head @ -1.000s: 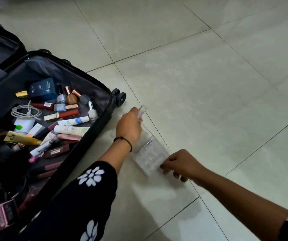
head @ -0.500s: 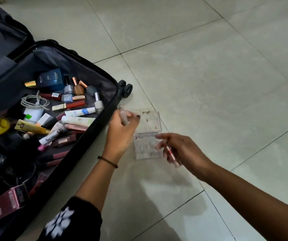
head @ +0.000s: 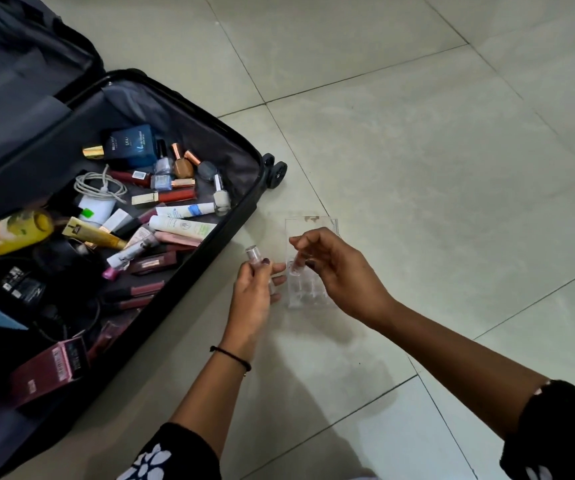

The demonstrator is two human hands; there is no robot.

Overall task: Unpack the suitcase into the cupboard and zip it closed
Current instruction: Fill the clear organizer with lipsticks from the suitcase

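Observation:
A black suitcase (head: 241, 216) lies open on the tiled floor at the left, filled with cosmetics: a blue perfume box (head: 133, 145), nail polish bottles (head: 178, 164), tubes (head: 182, 228) and lipsticks. Just right of its rim a clear plastic organiser (head: 310, 225) with small slots sits on the floor. My left hand (head: 255, 292) holds a small clear-capped tube (head: 253, 254) upright beside the organiser. My right hand (head: 338, 271) pinches a thin clear lip-gloss tube (head: 294, 263), its lower end at the organiser's slots.
A white coiled cable (head: 99, 188), a yellow bottle (head: 9, 233) and maroon boxes (head: 50, 368) also lie in the suitcase. Its wheels (head: 275, 169) point toward the bare pale floor tiles (head: 417, 150) at the right. No cupboard is in view.
The organiser now sits on the floor with its lid standing open. My right hand has lifted over it with the thin tube; my left hand has drawn back, still holding its tube.

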